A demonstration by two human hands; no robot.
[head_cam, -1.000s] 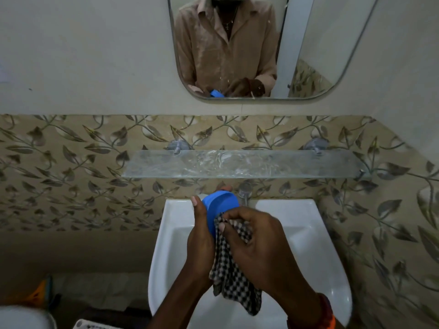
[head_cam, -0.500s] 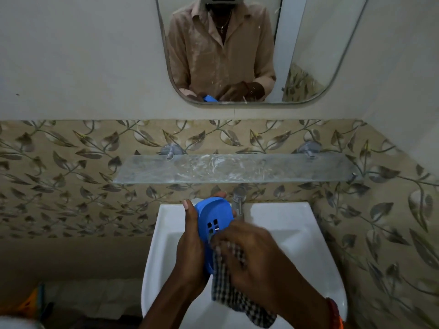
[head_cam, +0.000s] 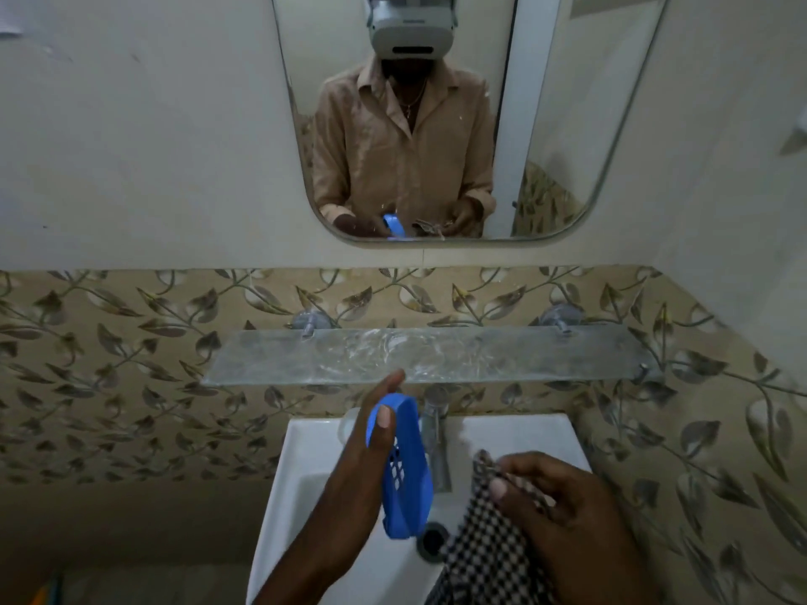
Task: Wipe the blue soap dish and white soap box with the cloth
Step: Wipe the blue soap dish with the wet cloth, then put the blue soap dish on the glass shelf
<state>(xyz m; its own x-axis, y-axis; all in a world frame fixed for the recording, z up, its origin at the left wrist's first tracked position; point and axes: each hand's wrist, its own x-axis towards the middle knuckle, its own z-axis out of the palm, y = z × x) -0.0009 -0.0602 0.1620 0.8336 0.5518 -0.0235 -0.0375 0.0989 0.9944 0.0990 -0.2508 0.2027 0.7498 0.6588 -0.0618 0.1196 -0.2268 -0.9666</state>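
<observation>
My left hand grips the blue soap dish on edge over the white basin, thumb on its rim and fingers behind it. The dish's slotted face turns to the right. My right hand holds the black-and-white checked cloth a little to the right of the dish, apart from it, with the cloth hanging down. No white soap box shows in this view.
A white washbasin lies below the hands, with a metal tap behind the dish and a drain. A bare glass shelf runs across the leaf-patterned tiles. Above it hangs a mirror.
My right hand with the cloth has come off the dish and moved right. My left hand has turned the dish more edge-on. The view has tilted upward.
</observation>
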